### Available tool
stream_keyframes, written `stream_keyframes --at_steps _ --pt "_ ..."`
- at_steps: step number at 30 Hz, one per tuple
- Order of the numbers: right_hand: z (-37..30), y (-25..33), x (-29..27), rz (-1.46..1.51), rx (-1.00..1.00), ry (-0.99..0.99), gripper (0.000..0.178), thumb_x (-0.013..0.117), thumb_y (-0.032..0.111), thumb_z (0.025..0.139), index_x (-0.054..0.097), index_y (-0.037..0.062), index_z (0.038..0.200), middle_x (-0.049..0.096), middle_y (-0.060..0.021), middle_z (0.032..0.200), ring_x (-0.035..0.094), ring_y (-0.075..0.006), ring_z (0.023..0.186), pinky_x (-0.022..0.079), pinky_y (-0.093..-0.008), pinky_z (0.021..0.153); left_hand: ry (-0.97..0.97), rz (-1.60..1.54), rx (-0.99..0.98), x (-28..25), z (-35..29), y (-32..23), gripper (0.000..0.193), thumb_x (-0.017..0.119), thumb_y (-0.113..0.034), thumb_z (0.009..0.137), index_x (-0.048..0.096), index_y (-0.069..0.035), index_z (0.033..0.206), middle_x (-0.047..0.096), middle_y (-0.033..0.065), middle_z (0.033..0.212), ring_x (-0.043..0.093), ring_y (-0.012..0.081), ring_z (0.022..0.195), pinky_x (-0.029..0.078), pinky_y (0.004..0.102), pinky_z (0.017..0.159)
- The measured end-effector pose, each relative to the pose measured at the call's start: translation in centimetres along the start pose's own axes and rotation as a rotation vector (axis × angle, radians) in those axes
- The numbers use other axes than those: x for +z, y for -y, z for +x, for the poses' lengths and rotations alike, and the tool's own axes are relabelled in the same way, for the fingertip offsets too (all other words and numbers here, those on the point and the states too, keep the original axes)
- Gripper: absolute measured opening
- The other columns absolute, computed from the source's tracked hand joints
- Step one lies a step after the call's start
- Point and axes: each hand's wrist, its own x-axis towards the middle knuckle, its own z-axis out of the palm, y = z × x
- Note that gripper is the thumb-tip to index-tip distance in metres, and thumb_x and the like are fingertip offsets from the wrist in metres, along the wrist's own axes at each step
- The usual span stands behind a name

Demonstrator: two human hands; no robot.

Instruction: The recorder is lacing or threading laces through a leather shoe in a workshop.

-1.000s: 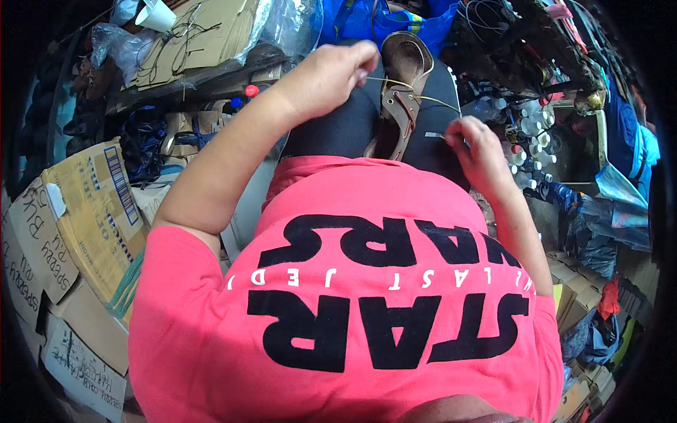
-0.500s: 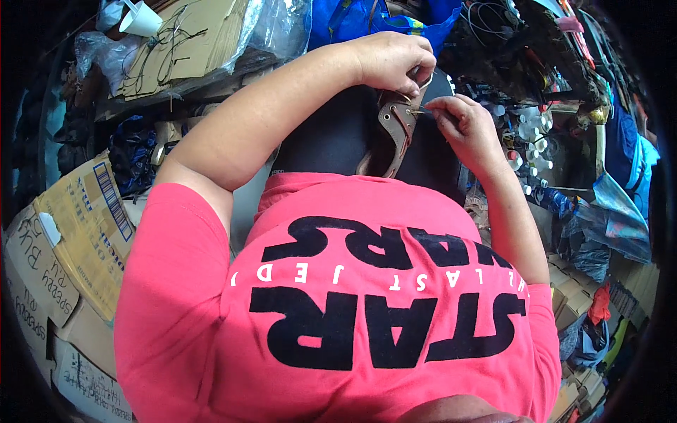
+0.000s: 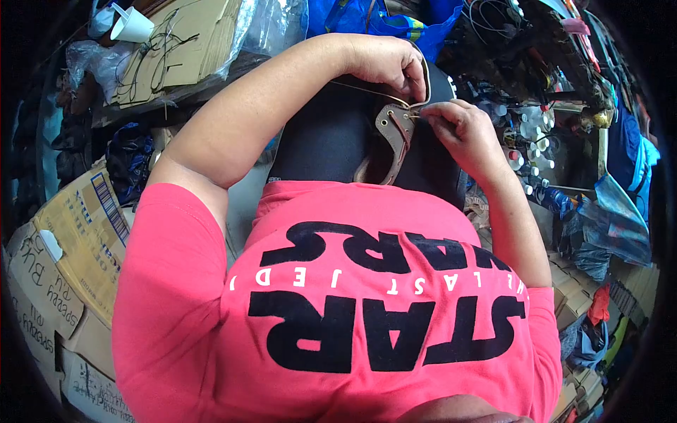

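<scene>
A brown leather shoe piece with metal eyelets and a reddish-brown lace lies over my dark-clothed lap. A thin tan cord runs to its far edge and loops up beside my left hand. The fingers of that hand are curled closed around the cord, just beyond the piece. At the right edge of the leather, my right hand is pinched closed beside the eyelets. A short bit of cord reaches its fingertips, whose tips partly hide what they grip. The underside of the shoe piece is hidden.
Flat cardboard and a white cup are at the far left. A blue bag stands straight ahead. Several small bottles crowd the right side. Cardboard boxes are stacked on the near left.
My left hand has shifted slightly left and turned, and more of the cord now shows, stretched leftward and looped on its right. My right hand has moved slightly nearer the leather's edge.
</scene>
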Motion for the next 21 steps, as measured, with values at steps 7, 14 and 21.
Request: stream_keyframes --at_steps 7,14,21 --pt "0.5 -0.6 -0.5 -0.030 -0.041 0.035 0.017 0.062 0.006 0.081 0.070 0.0102 0.096 0.058 -0.0113 0.076 0.060 -0.0310 0.078 0.049 -0.0386 0.068 0.010 0.016 -0.041 0.0 0.6 -0.6 0.022 0.064 0.000 0.077 0.074 -0.008 0.094 0.058 0.0050 0.088 0.054 0.0198 0.093 0.044 0.0309 0.086" --pt "0.3 -0.9 -0.6 0.057 -0.036 0.072 0.016 0.062 0.007 0.081 0.069 0.0092 0.095 0.061 -0.0123 0.077 0.061 -0.0315 0.077 0.049 -0.0386 0.069 -0.058 0.064 0.026 0.7 0.1 -0.2 0.020 0.066 -0.004 0.078 0.074 -0.010 0.095 0.058 0.0042 0.087 0.054 0.0191 0.092 0.045 0.0302 0.084" --pt "0.2 -0.8 -0.2 0.019 -0.037 0.027 0.017 0.063 0.005 0.080 0.070 0.0096 0.095 0.059 -0.0118 0.076 0.059 -0.0311 0.075 0.048 -0.0379 0.067 -0.012 0.022 -0.083 0.3 0.0 -0.3 0.020 0.069 -0.010 0.078 0.074 -0.011 0.098 0.057 0.0044 0.085 0.054 0.0188 0.091 0.044 0.0300 0.084"
